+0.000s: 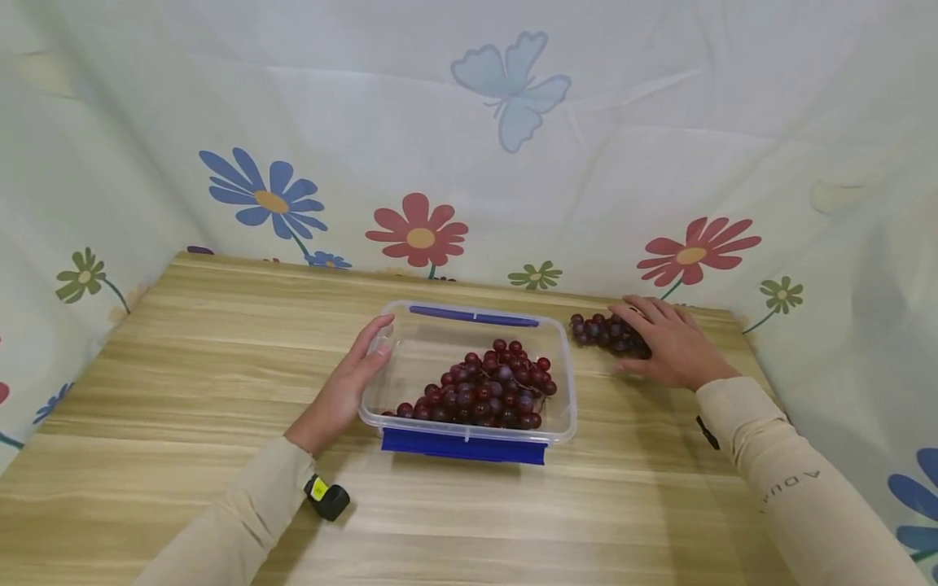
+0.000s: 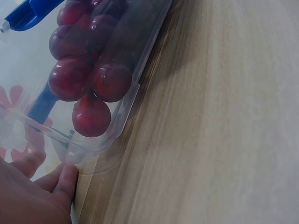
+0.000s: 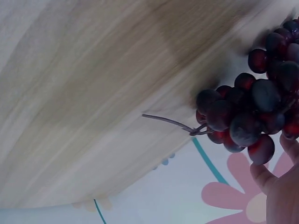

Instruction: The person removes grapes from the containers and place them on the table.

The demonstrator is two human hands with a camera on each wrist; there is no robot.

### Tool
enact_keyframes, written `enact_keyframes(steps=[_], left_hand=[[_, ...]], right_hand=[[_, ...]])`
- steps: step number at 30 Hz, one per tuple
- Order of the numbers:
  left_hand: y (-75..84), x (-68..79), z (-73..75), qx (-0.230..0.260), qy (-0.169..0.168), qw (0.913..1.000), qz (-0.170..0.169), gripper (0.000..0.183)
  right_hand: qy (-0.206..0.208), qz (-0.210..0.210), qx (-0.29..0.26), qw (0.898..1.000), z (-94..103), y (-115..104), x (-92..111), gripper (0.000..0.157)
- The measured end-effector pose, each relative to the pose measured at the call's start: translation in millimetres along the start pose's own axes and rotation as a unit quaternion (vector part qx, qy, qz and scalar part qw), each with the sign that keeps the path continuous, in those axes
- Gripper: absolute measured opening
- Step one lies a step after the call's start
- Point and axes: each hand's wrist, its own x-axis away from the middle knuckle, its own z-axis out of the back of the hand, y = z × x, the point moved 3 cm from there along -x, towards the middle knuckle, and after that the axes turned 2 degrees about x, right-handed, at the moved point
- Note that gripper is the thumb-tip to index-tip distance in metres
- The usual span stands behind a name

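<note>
My left hand [image 1: 343,392] is at the left end of a clear plastic box [image 1: 410,358] with blue side clips, its outstretched fingers [image 2: 67,182] touching the end wall near a corner. Inside the box lies a bunch of dark red grapes [image 1: 484,391], heaped toward the right and near side. Over at the right, my right hand [image 1: 677,346] reaches across a second bunch of dark grapes [image 1: 601,332]. Its fingertips [image 3: 262,176] touch the grapes, with fingers spread and fairly straight. A bare stem [image 3: 163,119] sticks out of that bunch; my palm hides part of it in the head view.
The wooden tabletop [image 1: 183,407] runs back to a white curtain [image 1: 352,106] printed with flowers and a butterfly. The second bunch sits near the back right edge. One blue clip [image 1: 463,446] hangs on the box's near side, another [image 1: 473,316] along its far side.
</note>
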Motion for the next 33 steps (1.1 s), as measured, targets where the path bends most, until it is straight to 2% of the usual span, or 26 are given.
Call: enact_keyframes(steps=[16,33], left_hand=[[-1.0,0.2,-1.1,0.011,-0.005,0.9999,-0.001,0.055],[1.0,0.5,0.2,0.005,0.001,1.0000,0.004,0.054]], right_hand=[[-0.007,0.012,-0.007,1.000,7.0,-11.2,-3.9,0.091],[0.006,0.086,-0.026,0.996,35.8,-55.4,-13.4,0.092]])
